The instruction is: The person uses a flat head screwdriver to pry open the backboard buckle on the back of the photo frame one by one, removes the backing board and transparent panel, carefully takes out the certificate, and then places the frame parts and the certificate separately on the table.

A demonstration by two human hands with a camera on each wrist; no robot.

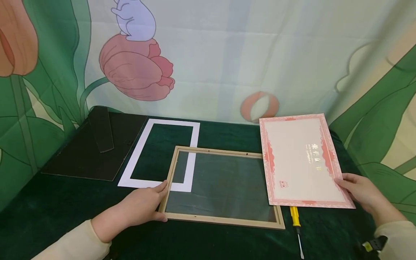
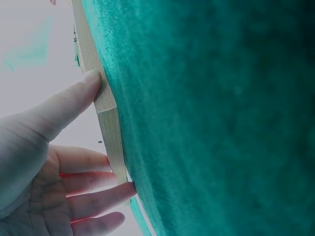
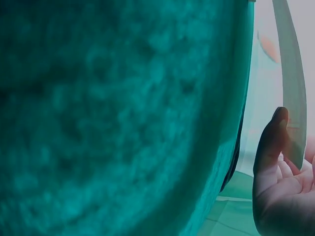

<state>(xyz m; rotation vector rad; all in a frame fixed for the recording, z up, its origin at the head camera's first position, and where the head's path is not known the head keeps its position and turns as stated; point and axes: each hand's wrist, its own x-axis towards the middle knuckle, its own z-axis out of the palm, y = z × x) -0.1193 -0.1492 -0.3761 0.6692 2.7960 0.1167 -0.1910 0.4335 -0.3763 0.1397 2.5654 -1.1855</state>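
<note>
A light wooden picture frame (image 1: 224,219) with a clear pane lies at the middle, overlapping a white mat board (image 1: 128,164). My left hand (image 1: 139,204) rests against the frame's near left corner. In the left wrist view its thumb touches one outer edge of the wood (image 2: 88,49), and its fairly straight fingers lie along the adjoining side. My right hand (image 1: 362,191) pinches the right edge of a pink-bordered certificate (image 1: 292,162) between thumb and fingers. This sheet is tilted up and covers the frame's right end. Seen edge-on, the sheet (image 3: 294,73) lies in the hand (image 3: 285,191).
A black backing board (image 1: 81,159) with its easel leg (image 1: 101,130) lies at the left. A yellow-handled screwdriver (image 1: 295,216) lies right of the frame, its handle partly under the certificate. Dark green cloth (image 1: 208,242) covers the table, with a printed curtain (image 1: 208,61) behind.
</note>
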